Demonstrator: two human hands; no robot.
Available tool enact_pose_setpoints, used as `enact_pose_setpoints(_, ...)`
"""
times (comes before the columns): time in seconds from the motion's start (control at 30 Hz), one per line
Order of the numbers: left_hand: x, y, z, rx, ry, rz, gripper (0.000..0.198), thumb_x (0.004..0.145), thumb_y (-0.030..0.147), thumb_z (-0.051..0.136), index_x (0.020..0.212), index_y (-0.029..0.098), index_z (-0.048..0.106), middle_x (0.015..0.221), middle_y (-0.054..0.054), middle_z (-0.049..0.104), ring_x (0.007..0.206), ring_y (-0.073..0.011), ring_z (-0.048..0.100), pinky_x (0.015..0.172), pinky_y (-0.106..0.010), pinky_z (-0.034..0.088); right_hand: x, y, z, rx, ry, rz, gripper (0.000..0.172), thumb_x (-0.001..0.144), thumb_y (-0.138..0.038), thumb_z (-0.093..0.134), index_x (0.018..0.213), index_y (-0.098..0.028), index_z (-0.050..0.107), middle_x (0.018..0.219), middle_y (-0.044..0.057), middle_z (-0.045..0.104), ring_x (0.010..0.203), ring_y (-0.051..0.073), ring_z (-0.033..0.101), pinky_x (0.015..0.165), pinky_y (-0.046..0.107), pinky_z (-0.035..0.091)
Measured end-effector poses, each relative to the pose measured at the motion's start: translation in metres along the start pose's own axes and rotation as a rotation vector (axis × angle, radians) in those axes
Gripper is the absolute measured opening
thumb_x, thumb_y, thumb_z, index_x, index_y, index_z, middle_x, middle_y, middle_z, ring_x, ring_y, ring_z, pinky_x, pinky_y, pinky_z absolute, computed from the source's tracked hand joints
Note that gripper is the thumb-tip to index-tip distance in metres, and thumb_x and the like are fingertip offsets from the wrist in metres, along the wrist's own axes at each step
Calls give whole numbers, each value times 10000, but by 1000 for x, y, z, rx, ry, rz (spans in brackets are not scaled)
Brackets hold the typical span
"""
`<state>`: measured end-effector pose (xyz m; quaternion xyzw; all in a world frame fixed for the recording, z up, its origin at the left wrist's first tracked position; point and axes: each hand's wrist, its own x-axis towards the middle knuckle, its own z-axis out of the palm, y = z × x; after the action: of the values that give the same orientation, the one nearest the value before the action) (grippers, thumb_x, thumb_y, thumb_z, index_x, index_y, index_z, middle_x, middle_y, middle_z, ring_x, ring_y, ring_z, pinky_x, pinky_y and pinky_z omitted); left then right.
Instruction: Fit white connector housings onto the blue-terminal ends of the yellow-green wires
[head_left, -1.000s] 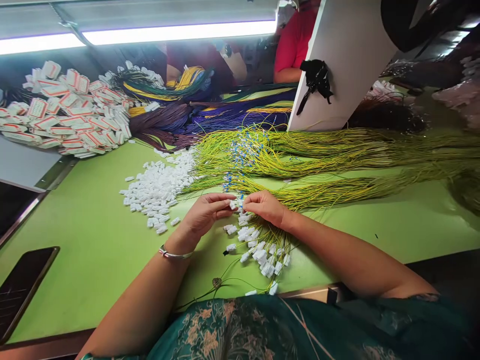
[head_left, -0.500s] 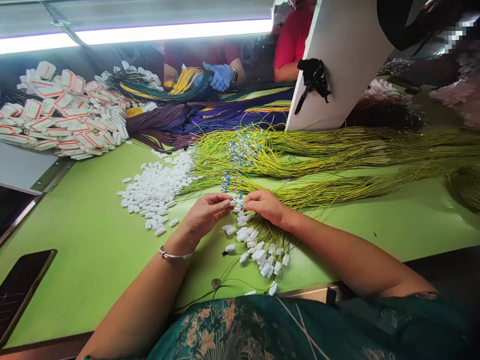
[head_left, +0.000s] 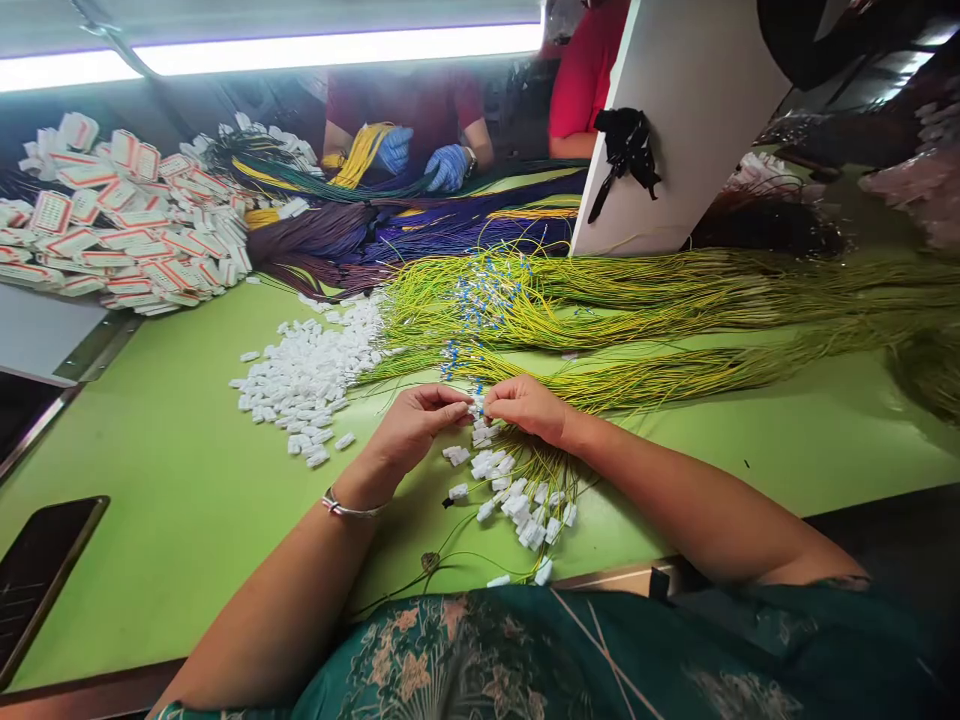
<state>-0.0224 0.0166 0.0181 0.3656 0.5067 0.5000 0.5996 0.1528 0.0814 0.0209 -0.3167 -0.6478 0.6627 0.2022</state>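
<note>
Close together over the green table, both my hands are closed in pinches. My left hand (head_left: 416,428) grips a small white plastic connector (head_left: 477,403) at its fingertips. Facing it, my right hand (head_left: 529,410) pinches a thin yellow-green wire, mostly covered by the fingers. Just beyond the fingertips lie blue-tipped wire ends (head_left: 459,358) of a yellow-green wire bundle (head_left: 645,375). Below my hands, several wires with white connectors on their ends (head_left: 525,510) fan toward my body. Left of them spreads a heap of loose white connectors (head_left: 315,365).
A phone (head_left: 49,575) lies at the left edge of the table (head_left: 172,480). Labelled white parts (head_left: 127,225) are piled at the back left. Purple wires (head_left: 450,230) cross behind. A co-worker's blue-gloved hands (head_left: 446,167) handle wires opposite. A white panel (head_left: 675,130) stands back right.
My hands keep nearly the same pose, still fingertip to fingertip. Across the table, the co-worker's gloved hands have moved apart. The view has shifted slightly.
</note>
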Motion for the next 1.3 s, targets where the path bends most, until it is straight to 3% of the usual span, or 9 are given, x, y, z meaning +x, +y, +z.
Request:
enact_pose_setpoints(0.1,0,0,0,-4,11,31,225,553,241,842,709,139,716,698,-46,690,630,-138,634,669,-257,517,0,3,0,-17,24,17,175,659,-274,537,573,-134,596,415,-70,356,436,55,288,452,218,217)
enact_pose_setpoints(0.33,3,-4,-5,-10,39,50,244,555,227,840,746,133,721,722,-49,698,659,-137,642,714,-258,514,2,12,5,-83,240,-73,156,638,-282,609,676,-137,565,502,-73,405,464,46,312,450,196,230)
enact_pose_setpoints(0.6,4,-8,-5,-21,81,57,253,551,236,842,745,134,715,719,-52,700,663,-148,650,700,-266,527,0,15,6,-107,204,-107,140,663,-263,587,673,-126,562,511,-69,407,476,42,318,457,186,253)
enact_pose_setpoints(0.9,3,-8,-4,-67,33,10,258,552,230,846,745,130,708,741,-50,702,674,-144,658,728,-272,537,2,16,4,-1,163,-38,189,696,-312,602,683,-127,565,465,-84,371,420,33,289,419,184,213)
enact_pose_setpoints(1.17,5,-12,2,-77,49,4,248,535,234,852,708,137,704,703,-40,697,633,-133,646,705,-267,535,2,18,8,-107,148,-61,131,682,-256,571,644,-136,537,489,-78,381,450,40,286,433,188,210)
enact_pose_setpoints(1.23,3,-6,-2,21,0,-20,236,545,246,843,707,138,709,668,-44,688,600,-134,631,645,-256,524,2,15,6,-176,123,-83,112,673,-234,571,628,-135,544,507,-63,420,473,50,331,454,190,252)
enact_pose_setpoints(1.3,-2,6,-9,194,-134,-73,212,570,260,824,705,134,720,652,-63,686,575,-142,614,593,-253,505,2,11,-1,-258,134,-143,98,683,-217,564,640,-129,573,550,-36,491,519,68,402,501,198,314)
